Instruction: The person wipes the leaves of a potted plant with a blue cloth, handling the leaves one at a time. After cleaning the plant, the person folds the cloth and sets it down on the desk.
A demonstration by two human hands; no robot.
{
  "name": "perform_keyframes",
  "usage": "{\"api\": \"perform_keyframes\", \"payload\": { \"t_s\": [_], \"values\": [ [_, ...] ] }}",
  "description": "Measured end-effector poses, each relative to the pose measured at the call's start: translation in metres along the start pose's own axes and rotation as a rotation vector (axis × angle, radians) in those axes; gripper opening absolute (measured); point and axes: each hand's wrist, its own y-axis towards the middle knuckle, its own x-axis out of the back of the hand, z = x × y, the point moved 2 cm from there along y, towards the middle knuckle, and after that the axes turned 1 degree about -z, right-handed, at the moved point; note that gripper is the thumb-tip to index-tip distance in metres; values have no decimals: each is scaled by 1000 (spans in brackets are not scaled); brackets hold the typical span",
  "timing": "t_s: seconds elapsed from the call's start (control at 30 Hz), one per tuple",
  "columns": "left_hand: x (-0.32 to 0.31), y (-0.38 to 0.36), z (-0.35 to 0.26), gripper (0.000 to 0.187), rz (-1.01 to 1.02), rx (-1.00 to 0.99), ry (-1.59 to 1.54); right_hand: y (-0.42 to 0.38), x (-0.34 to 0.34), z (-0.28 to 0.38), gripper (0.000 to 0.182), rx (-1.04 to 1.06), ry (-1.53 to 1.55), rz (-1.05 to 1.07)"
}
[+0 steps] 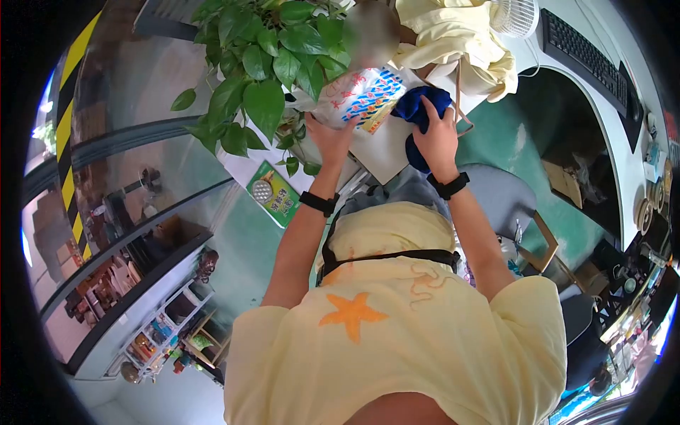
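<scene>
A white plastic bag (368, 92) with red and blue print lies on the white desk, below the plant's leaves. My left hand (330, 140) is at the bag's lower left edge, thumb and fingers apart around that edge. Dark blue cloth (425, 106) lies to the right of the bag. My right hand (437, 142) is on this cloth, its fingers bent over it and partly sunk in its folds. Part of the blue cloth hangs below my right fingers. A green packet (274, 194) lies at the desk's left edge.
A leafy potted plant (264, 64) overhangs the desk on the left. Beyond the desk is another person in pale yellow clothing (460, 42). A white fan (515, 17) and a black keyboard (585, 60) are at upper right. A grey chair (499, 195) stands at right.
</scene>
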Motion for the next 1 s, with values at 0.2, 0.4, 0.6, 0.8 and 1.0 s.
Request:
{"api": "perform_keyframes", "payload": {
  "t_s": [0.2, 0.4, 0.6, 0.8, 1.0],
  "values": [
    [3, 7, 16, 110, -67, 43, -22, -13, -3, 9, 55, 229, -73, 311],
    [11, 15, 23, 109, -31, 66, -201, 7, 11, -1, 47, 0, -29, 95],
    [13, 17, 34, 104, -6, -8, -47, 34, -6, 10, 51, 190, -80, 106],
    [18, 8, 18, 101, -10, 34, 11, 48, -9, 12, 58, 187, -16, 257],
    [19, 6, 10, 103, -12, 88, 152, 36, 0, 9, 54, 44, -114, 407]
  ]
}}
